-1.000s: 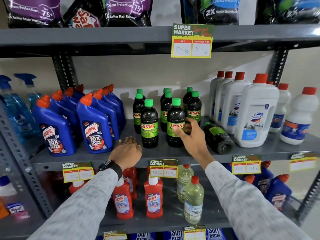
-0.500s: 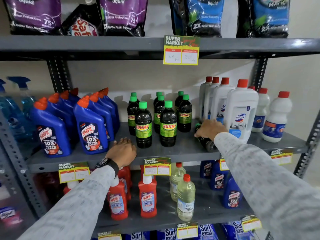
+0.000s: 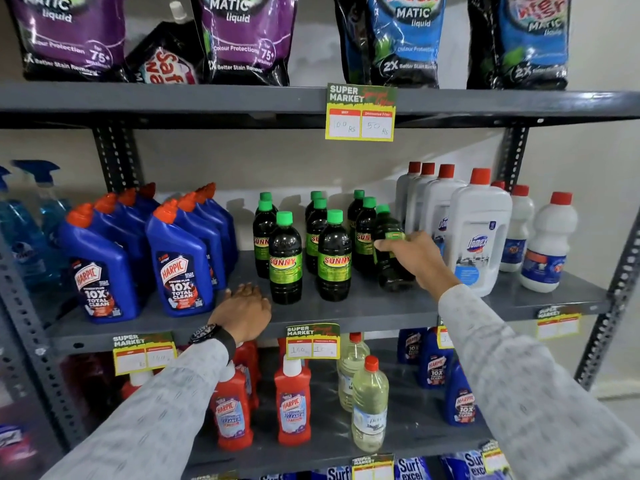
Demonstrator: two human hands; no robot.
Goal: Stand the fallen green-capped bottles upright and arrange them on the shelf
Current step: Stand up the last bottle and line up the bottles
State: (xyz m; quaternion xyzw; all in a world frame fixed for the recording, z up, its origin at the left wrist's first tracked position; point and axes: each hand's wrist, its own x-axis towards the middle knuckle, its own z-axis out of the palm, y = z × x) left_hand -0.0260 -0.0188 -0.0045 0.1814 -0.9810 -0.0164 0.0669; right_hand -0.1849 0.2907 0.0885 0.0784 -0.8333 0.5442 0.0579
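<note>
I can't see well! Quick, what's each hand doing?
Left hand: open, flat on the shelf.
Right hand: closed around a green-capped bottle.

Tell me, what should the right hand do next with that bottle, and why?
Probably set it down and let go. The right hand holds the bottle nearly upright beside the right column of green-capped bottles, its base at the shelf, where the front spot looks free.

Right hand [image 3: 414,256] around upright green-capped bottle [image 3: 389,251]

SUNNY on green-capped bottles [image 3: 285,261], HARPIC 10X on blue bottles [image 3: 181,268]; price tag [image 3: 360,112] 100, 50
</note>
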